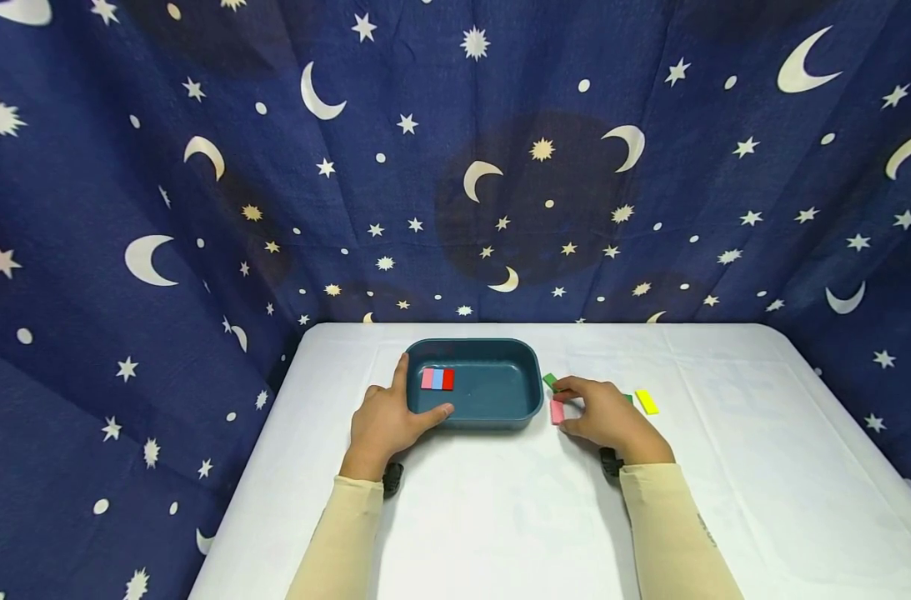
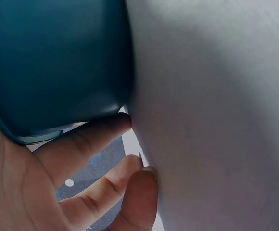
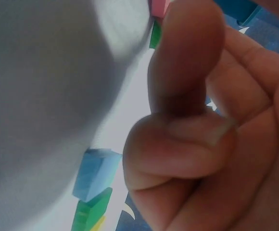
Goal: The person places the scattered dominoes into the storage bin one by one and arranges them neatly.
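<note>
A dark teal rectangular tray (image 1: 493,421) stands on the table. In its left part lie a pink block (image 1: 427,379), a light blue block (image 1: 437,379) and a red block (image 1: 448,380), side by side. My left hand (image 1: 386,421) holds the tray's left end, thumb over the near rim and index finger along the left side. To the right of the tray, my right hand (image 1: 601,412) pinches another pink block (image 1: 557,412) between thumb and index finger, low over the table. A green block (image 1: 550,382) lies just beyond those fingertips.
Right of the right hand, a yellow block (image 1: 646,402) lies beside a partly hidden green block (image 1: 628,398). The right wrist view also shows a light blue block (image 3: 96,173) there. A white cloth covers the table (image 1: 500,517); a navy star-and-moon curtain (image 1: 425,167) hangs behind it.
</note>
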The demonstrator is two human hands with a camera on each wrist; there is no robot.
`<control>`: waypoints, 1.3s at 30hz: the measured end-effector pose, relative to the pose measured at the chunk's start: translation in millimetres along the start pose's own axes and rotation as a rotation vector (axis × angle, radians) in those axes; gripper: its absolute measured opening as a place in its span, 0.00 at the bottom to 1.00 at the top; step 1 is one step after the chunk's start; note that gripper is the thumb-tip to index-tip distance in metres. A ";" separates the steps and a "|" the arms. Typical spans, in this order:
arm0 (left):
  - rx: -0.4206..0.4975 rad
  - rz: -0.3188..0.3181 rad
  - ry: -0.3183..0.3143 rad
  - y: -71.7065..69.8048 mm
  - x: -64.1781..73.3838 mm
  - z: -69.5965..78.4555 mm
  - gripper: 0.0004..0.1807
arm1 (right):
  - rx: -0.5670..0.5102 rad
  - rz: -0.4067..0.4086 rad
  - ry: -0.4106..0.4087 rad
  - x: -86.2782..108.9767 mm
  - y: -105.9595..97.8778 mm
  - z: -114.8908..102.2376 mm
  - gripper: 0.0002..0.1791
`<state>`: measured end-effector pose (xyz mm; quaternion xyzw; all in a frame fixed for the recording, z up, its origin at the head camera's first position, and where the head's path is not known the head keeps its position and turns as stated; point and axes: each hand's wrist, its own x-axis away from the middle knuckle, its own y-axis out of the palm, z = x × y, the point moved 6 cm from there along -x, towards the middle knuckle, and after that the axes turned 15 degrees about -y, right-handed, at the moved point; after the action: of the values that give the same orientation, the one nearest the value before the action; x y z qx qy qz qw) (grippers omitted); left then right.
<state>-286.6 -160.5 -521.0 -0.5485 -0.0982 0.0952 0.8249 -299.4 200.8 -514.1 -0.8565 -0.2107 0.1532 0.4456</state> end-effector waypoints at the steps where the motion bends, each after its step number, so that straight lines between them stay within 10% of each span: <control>1: 0.001 -0.001 0.000 0.2 0.0 0.0 0.76 | 0.000 0.001 -0.003 0.2 0.0 -0.5 0.35; 27: 0.016 0.016 0.013 0.9 0.0 -1.5 0.77 | 0.014 -0.022 -0.055 -7.9 -12.4 -13.8 0.31; 39: 0.030 -0.001 0.012 -1.1 1.0 -2.1 0.76 | 0.142 0.148 -0.170 -26.0 -50.2 -34.7 0.25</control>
<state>-285.0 -162.5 -520.7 -0.5367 -0.0919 0.0928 0.8336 -317.5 189.4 -451.3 -0.8200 -0.1725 0.2723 0.4730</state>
